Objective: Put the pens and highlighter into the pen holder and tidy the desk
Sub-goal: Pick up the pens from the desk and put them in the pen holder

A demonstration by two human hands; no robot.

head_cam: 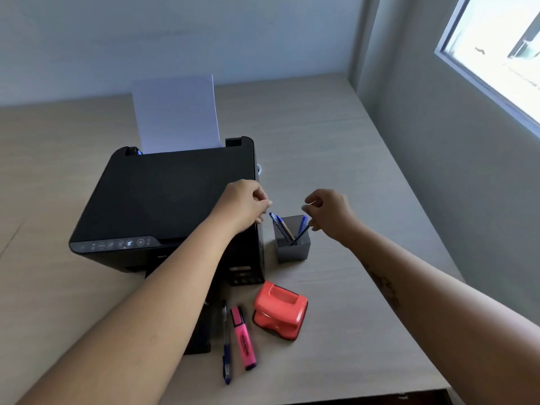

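A grey square pen holder [293,247] stands on the desk to the right of the printer, with several pens [283,227] leaning in it. My left hand [244,204] hovers just above and left of the holder, fingers bunched together with nothing visible in them. My right hand [331,213] hovers above its right side, fingers loosely curled and apart, the lower fingertips next to the top of a dark pen [301,235] that rests in the holder. A blue pen [225,344] and a pink highlighter [243,337] lie side by side near the desk's front edge.
A black printer [163,200] with white paper [175,112] upright in its feeder fills the desk's left middle, under my left forearm. A red hole punch [280,314] sits right of the highlighter. A wall and a window [496,54] border the desk's right side.
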